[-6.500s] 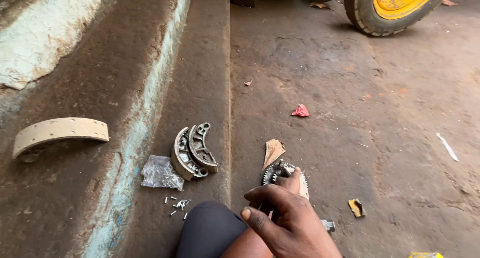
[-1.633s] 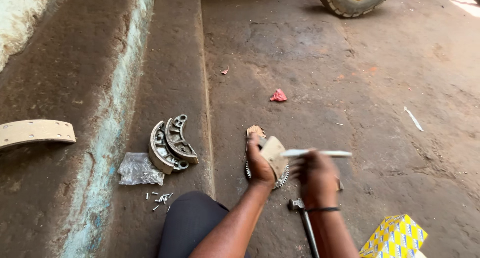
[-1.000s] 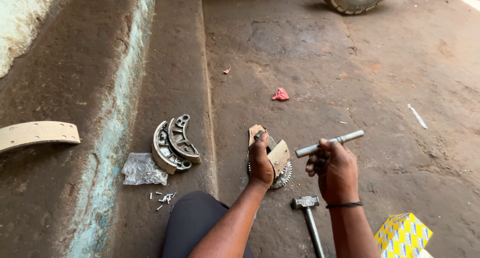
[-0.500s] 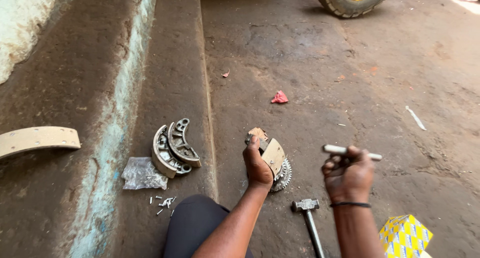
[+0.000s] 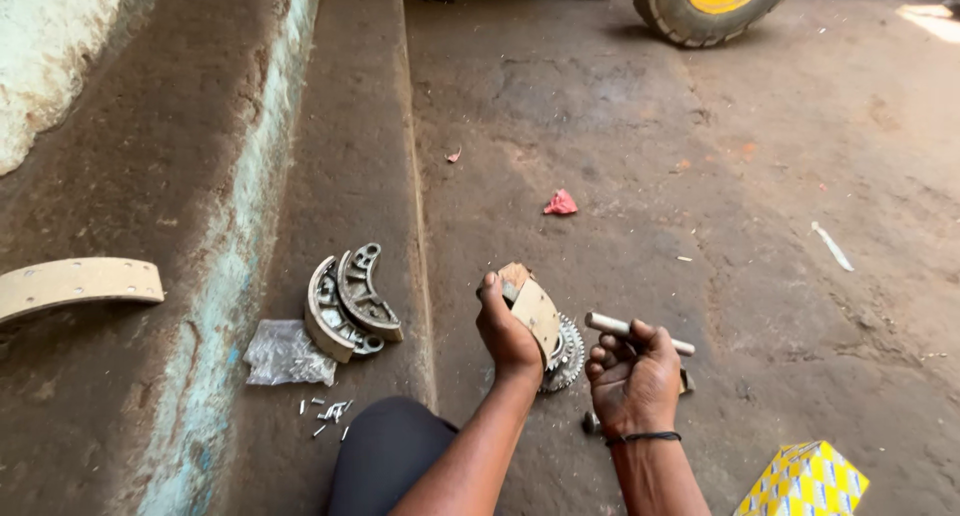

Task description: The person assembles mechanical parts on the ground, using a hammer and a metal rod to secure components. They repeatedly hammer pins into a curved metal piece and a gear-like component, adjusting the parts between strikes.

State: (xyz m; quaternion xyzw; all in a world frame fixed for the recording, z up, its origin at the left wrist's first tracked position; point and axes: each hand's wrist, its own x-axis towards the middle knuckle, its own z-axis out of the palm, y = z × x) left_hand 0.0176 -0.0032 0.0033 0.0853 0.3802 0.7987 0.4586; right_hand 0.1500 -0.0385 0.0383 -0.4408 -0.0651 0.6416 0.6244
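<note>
My left hand (image 5: 505,328) grips a curved brake shoe with a tan lining (image 5: 537,311), held upright on a toothed metal gear (image 5: 567,355) that lies on the concrete floor. My right hand (image 5: 632,376) holds a short grey metal rod (image 5: 612,324), lying roughly level just right of the shoe. A hammer head (image 5: 591,422) peeks out on the floor below my right hand, its handle hidden by my wrist.
Two metal brake shoes (image 5: 348,301), a clear plastic bag (image 5: 285,353) and several small rivets (image 5: 328,413) lie on the raised step at left. A loose lining strip (image 5: 75,284) lies further left. A yellow box (image 5: 803,480) sits bottom right; a yellow wheel (image 5: 710,1) stands far off.
My right hand has brought the rod down and left, from raised at the right to close beside the brake shoe. My left hand keeps its grip on the shoe.
</note>
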